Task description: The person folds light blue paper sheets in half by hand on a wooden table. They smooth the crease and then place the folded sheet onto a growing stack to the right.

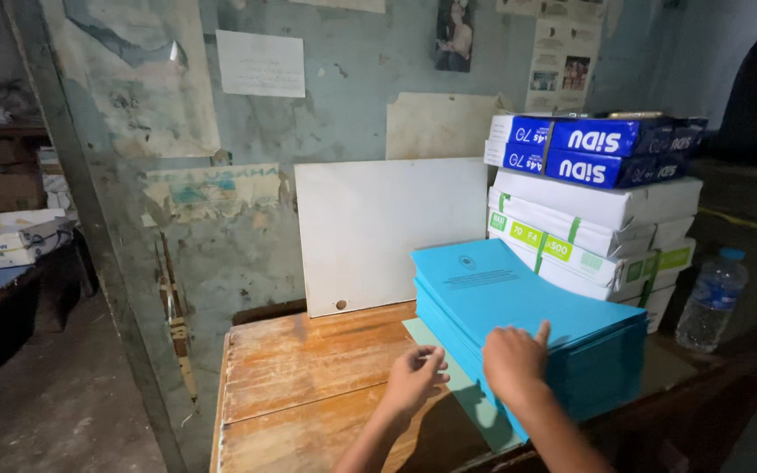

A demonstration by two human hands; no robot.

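- A person's two bare hands reach forward over a worn wooden tabletop [308,368], seen from above by a head-worn camera.
- The right hand [514,361] lies on the near edge of a tall stack of bright blue paper folders [527,328]. Its fingers are curled over the top sheets and one finger points upward. It presses on the stack rather than gripping anything.
- The left hand [413,378] sits just to the left of the stack, low by its base. Its fingers are loosely bent, touching the edge of a pale green sheet [462,394] that lies flat under the stack. Whether it pinches the sheet cannot be told.
- The stack of folders stands on the right half of the tabletop, turned at an angle, with a round emblem printed on the top cover.
- Behind the stack, a white board [387,232] leans upright against a flaking blue-grey wall [326,114].
- To the right of the board, white paper ream boxes with green straps [597,236] are piled up, with blue paper ream packs [597,149] on top.
- A clear plastic water bottle with a blue cap [711,300] stands at the far right, beside the boxes.
- At far left, in shadow, a white carton [10,241] rests on another table.
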